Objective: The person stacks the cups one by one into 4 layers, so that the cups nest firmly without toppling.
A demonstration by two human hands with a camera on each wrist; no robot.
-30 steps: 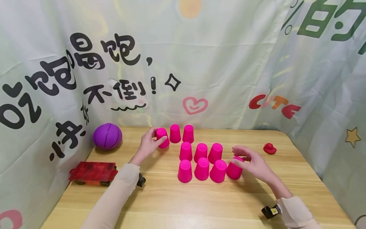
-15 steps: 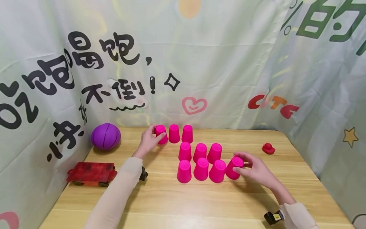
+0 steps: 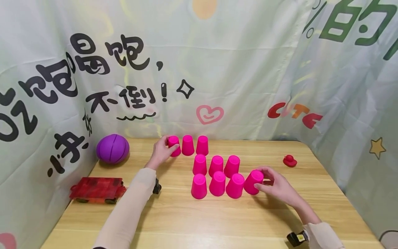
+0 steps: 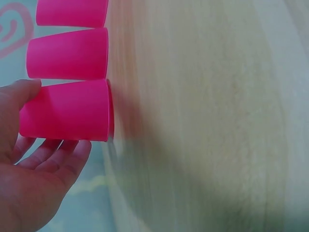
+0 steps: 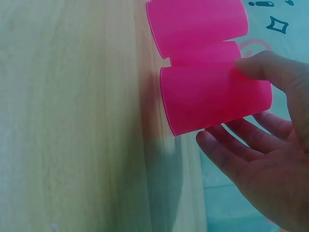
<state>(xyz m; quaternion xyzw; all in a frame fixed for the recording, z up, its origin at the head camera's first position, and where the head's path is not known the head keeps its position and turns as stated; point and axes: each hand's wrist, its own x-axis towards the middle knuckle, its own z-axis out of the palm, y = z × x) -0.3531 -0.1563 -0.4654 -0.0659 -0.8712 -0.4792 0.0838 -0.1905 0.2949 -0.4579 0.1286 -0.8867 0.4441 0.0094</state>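
My left hand (image 3: 161, 151) grips a pink cup (image 3: 174, 146) at the left end of the back row. Its thumb lies on one side of that cup (image 4: 67, 110) and the fingers on the other in the left wrist view. At the right end of the front row, my right hand (image 3: 276, 185) holds another pink cup (image 3: 253, 182) between thumb and fingers. In the right wrist view this cup (image 5: 212, 99) is close to its neighbour (image 5: 200, 24). All the cups are upside down, in three rows; the middle row (image 3: 216, 166) has three.
A purple ball (image 3: 113, 148) lies at the back left of the wooden table (image 3: 174, 221). Nearer stands a red wheeled toy cart (image 3: 97, 189), beside my left forearm. A small red rubber duck (image 3: 290, 160) sits at the right. Printed cloth (image 3: 242, 76) hangs behind.
My left hand has moved its cup back, into line with the two other back-row cups. My right thumb has lowered along the side of its cup, and the fingers have come around it.
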